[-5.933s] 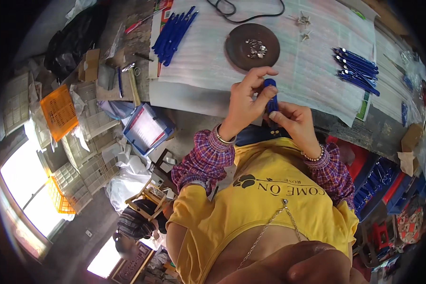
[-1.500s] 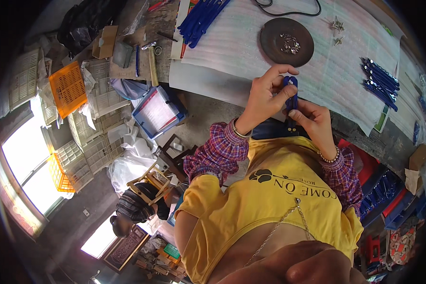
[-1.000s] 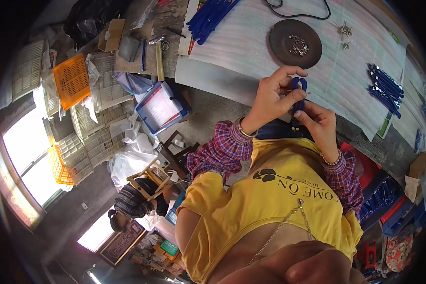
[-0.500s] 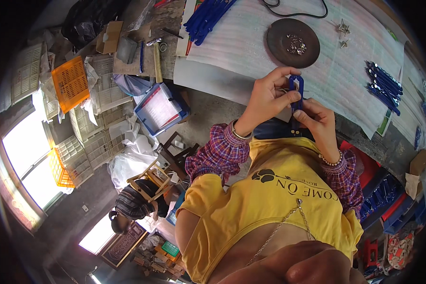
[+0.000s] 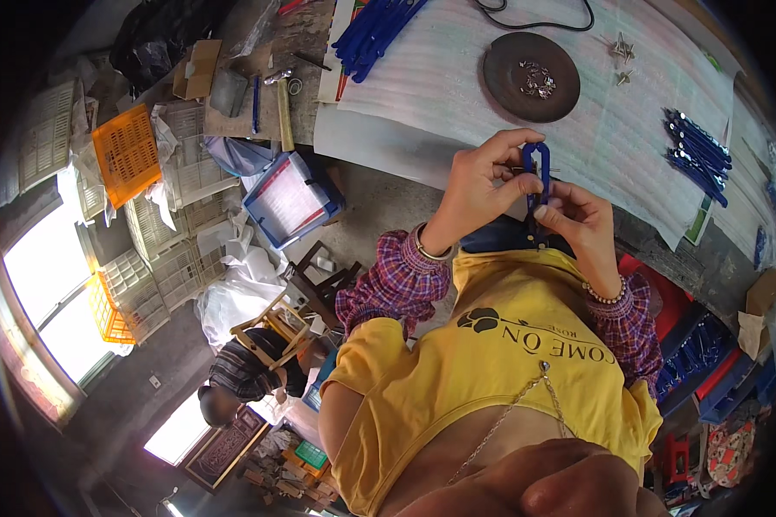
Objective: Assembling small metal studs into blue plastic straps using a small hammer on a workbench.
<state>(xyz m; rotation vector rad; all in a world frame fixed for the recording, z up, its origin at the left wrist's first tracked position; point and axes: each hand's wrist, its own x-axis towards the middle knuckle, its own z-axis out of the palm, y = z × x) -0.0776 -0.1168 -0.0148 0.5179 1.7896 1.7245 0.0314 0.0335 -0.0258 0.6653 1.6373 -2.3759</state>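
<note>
A narrow blue strap (image 5: 545, 164), bent into a long upright loop, is held just past the table's near edge. My left hand (image 5: 481, 185) closes on its left side, thumb pressed to it and index finger reaching over the top. Lower down, my right hand (image 5: 583, 221) pinches the strap between thumb and fingers. A thin metal piece sticks out beside the loop; its exact kind is too small to tell. Beyond my hands, a round dark dish (image 5: 506, 90) holds small shiny metal pieces (image 5: 539, 83).
Blue strips (image 5: 375, 39) lie piled at the table's far left, and blue straps with shiny ends (image 5: 698, 155) at the right. A hammer (image 5: 284, 112) rests on the side bench. A blue crate (image 5: 332, 211) stands below it. Another person (image 5: 246, 366) bends over a wooden stool.
The blue loop tilts and shifts slightly left and down in my fingers. My left index finger has moved off its top a little. Both hands keep hold.
</note>
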